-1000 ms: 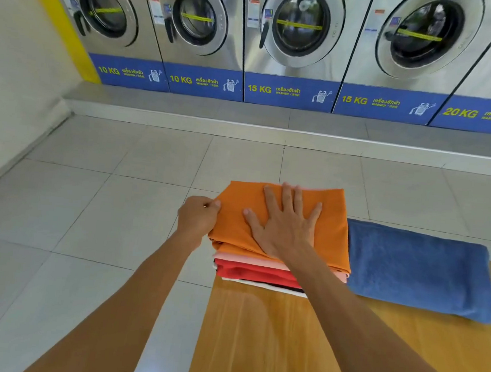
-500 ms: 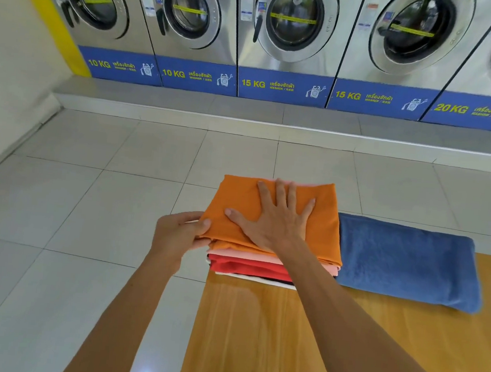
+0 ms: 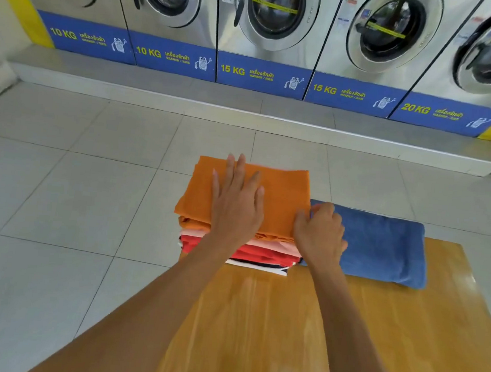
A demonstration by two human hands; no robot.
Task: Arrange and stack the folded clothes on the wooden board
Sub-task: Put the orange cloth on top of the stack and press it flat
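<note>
Stack [image 3: 241, 245] sits at counter [image 3: 285, 324] far-left corner, orange top [image 3: 282, 195]. Left hand [image 3: 236, 203] flat, open, pressing it. Right hand [image 3: 319, 235] curled at the stack's right edge; grip unclear. Blue towel [image 3: 382, 247] touches stack's right side, long axis left-right, nearest right hand.

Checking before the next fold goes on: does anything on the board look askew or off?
Yes. The stack sits at the board's far left corner, its left side overhanging the floor. The left hand lies flat on the orange top; the right hand is at its right edge. The blue towel lies flat alongside.
</note>
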